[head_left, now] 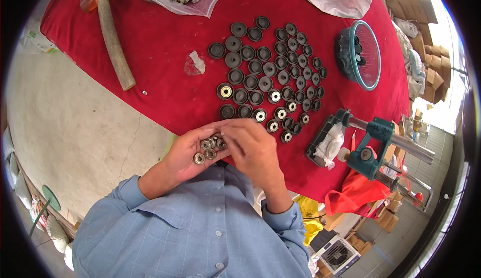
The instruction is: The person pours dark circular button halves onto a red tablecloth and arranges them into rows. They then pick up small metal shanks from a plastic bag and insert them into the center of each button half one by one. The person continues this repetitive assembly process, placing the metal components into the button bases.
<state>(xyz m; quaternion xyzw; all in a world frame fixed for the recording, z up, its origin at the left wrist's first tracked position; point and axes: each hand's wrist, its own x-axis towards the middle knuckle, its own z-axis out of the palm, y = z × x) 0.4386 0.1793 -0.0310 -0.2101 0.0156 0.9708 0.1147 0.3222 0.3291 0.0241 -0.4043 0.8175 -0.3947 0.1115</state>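
Observation:
My left hand [175,160] is turned palm up and cupped around several small metal ball bearings [211,154]. Over that palm, my right hand [256,152] bends its fingers together at the bearings. Its fingertips are partly hidden, so whatever they pinch does not show. Just beyond both hands, many round black plastic wheels [251,82] lie in loose rows on a red cloth [165,72]. In several of the nearer wheels a shiny bearing [259,115] sits in the centre; the farther ones show only dark hubs.
A mallet [114,47] with a wooden handle lies at the far left, beside a plastic bag [210,2] of bearings. To the right stand a clear basin [368,52] with black pieces and a green hand press [371,145]. Another white bag [345,0] lies at the back.

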